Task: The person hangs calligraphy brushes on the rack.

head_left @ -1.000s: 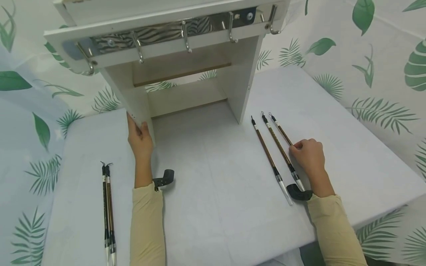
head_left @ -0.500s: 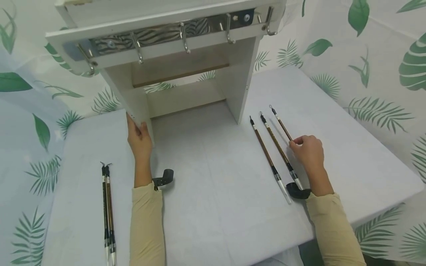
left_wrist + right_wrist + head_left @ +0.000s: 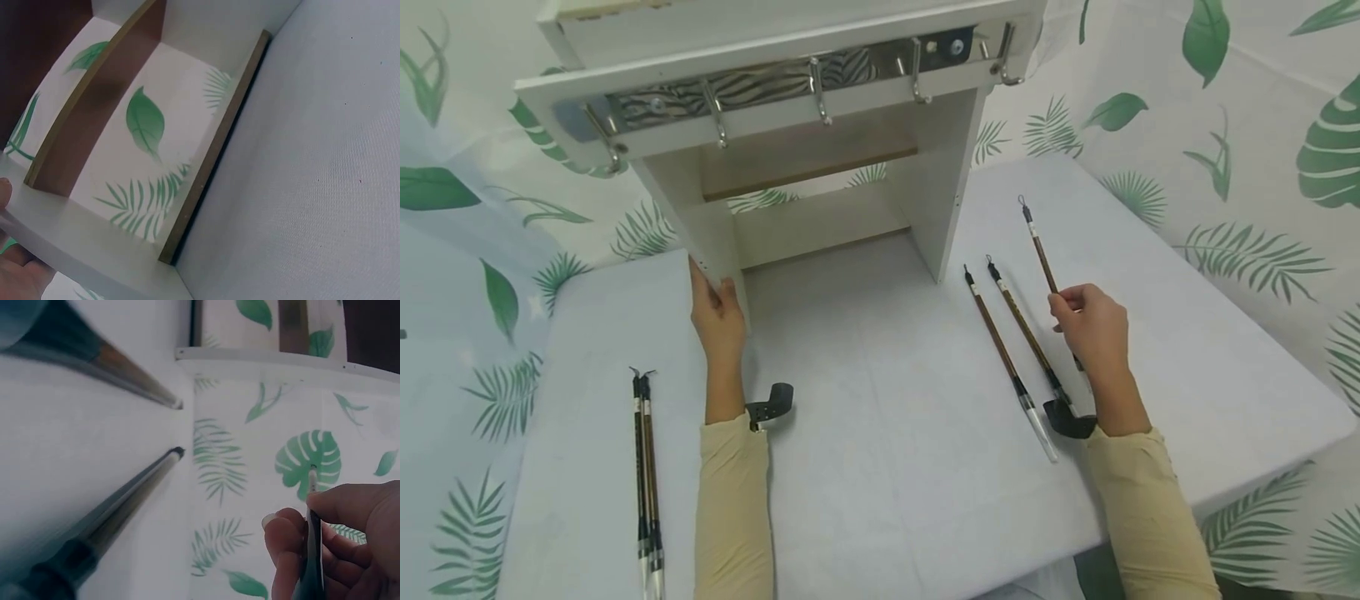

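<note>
My left hand grips the lower front edge of the left side panel of a white shelf unit; in the left wrist view its fingers and thumb lie on either side of the panel. Between thumb and fingers, my right hand pinches a calligraphy brush with a brown shaft and a looped top end. That brush is raised off the table, loop pointing away. Two similar brushes, one brown and one olive-brown, lie side by side just left of the right hand. Their clear-capped ends point toward me.
Two more brushes, one dark and one brown, lie close together at the left. Metal hooks jut from the unit's front rail. A white cloth covers the table, and a leaf-patterned backdrop surrounds it.
My right hand has lifted the brush off the table and moved it slightly up and away from me. The left hand keeps its grip on the shelf unit.
</note>
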`<control>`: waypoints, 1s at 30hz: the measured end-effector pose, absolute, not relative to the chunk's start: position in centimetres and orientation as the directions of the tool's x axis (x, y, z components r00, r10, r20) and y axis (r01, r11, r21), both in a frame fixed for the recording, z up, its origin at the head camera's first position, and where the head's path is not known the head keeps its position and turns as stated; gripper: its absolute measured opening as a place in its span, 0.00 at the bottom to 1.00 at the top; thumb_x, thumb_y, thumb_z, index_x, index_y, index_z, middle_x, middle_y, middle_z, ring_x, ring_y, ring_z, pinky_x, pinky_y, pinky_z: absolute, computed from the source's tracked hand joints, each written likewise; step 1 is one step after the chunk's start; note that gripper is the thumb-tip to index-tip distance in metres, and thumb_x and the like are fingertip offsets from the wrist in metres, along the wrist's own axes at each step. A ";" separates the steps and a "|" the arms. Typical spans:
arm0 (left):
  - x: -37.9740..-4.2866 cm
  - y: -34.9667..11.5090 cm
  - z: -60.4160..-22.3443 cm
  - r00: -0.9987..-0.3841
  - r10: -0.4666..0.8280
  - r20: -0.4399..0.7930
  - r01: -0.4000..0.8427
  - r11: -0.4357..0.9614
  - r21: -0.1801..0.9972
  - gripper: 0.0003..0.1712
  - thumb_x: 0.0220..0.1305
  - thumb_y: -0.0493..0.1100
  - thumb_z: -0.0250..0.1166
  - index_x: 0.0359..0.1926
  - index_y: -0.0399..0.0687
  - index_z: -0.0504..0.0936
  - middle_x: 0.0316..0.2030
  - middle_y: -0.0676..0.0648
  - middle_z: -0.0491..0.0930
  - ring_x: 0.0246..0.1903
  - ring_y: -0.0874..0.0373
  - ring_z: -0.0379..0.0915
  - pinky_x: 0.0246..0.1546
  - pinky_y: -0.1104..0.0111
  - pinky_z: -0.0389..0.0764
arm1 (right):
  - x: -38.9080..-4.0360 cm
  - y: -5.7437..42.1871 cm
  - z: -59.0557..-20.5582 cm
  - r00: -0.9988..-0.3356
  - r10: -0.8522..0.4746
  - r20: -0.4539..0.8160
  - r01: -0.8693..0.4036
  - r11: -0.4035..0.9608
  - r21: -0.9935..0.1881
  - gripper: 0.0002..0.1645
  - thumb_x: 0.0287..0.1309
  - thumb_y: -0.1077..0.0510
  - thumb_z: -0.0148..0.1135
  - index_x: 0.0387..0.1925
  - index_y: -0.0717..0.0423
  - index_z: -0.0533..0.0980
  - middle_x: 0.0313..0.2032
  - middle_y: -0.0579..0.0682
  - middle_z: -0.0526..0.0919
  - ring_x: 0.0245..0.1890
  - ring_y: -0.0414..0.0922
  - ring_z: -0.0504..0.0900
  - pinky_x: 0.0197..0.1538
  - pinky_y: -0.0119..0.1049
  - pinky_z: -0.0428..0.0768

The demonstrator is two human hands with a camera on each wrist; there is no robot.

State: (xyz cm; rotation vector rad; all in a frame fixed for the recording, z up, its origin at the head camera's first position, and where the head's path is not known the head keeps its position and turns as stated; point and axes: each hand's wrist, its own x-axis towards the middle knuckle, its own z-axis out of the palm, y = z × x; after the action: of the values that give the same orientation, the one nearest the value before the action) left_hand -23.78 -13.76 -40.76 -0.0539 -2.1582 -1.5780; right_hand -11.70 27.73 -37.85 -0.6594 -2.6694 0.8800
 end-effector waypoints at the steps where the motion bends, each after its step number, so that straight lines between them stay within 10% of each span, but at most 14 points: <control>1: -23.8 -13.8 -40.8 -0.894 -0.235 0.382 0.293 0.337 0.895 0.34 0.73 0.40 0.46 0.75 0.57 0.46 0.72 0.44 0.55 0.70 0.49 0.54 0.68 0.54 0.63 | -11.8 27.6 -37.7 -0.864 0.492 0.107 0.329 0.713 -0.619 0.20 0.67 0.52 0.50 0.46 0.67 0.75 0.40 0.65 0.83 0.32 0.56 0.84 0.22 0.32 0.72; 13: -23.7 -13.8 -40.7 -0.898 -0.233 0.374 0.290 0.326 0.900 0.34 0.72 0.38 0.46 0.75 0.57 0.46 0.72 0.44 0.55 0.70 0.49 0.54 0.68 0.55 0.63 | -12.1 25.4 -35.5 -0.846 0.495 0.200 0.202 0.644 -0.738 0.22 0.67 0.50 0.51 0.48 0.66 0.74 0.40 0.64 0.84 0.16 0.16 0.69 0.22 0.13 0.69; 18: -24.1 -13.8 -40.6 -0.895 -0.223 0.387 0.305 0.327 0.894 0.34 0.72 0.38 0.46 0.75 0.57 0.46 0.72 0.45 0.56 0.70 0.49 0.54 0.68 0.54 0.63 | -12.7 25.0 -35.4 -0.815 0.497 0.296 0.079 0.602 -0.795 0.20 0.65 0.50 0.53 0.46 0.64 0.75 0.35 0.59 0.85 0.17 0.17 0.72 0.24 0.12 0.71; 25: -24.2 -13.7 -40.7 -0.894 -0.225 0.388 0.297 0.352 0.888 0.34 0.72 0.38 0.46 0.75 0.56 0.46 0.72 0.44 0.55 0.70 0.49 0.54 0.68 0.54 0.64 | -12.6 23.4 -34.3 -0.750 0.497 0.437 -0.165 0.498 -0.851 0.08 0.62 0.59 0.59 0.39 0.61 0.75 0.24 0.28 0.78 0.18 0.23 0.77 0.29 0.15 0.76; 30: -23.7 -13.7 -40.6 -0.901 -0.243 0.361 0.265 0.351 0.898 0.35 0.72 0.38 0.46 0.75 0.56 0.45 0.72 0.43 0.55 0.70 0.48 0.53 0.68 0.54 0.62 | -12.3 22.1 -34.1 -0.731 0.463 0.501 -0.343 0.385 -0.857 0.04 0.60 0.63 0.59 0.35 0.51 0.76 0.25 0.32 0.81 0.19 0.28 0.79 0.29 0.18 0.79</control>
State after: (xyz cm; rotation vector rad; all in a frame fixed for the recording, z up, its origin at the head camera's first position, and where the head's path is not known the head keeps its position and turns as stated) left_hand -23.71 -13.74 -40.58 -0.0192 -2.1845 -1.5732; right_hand -12.31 22.14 -34.06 -0.1027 -1.9250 1.4225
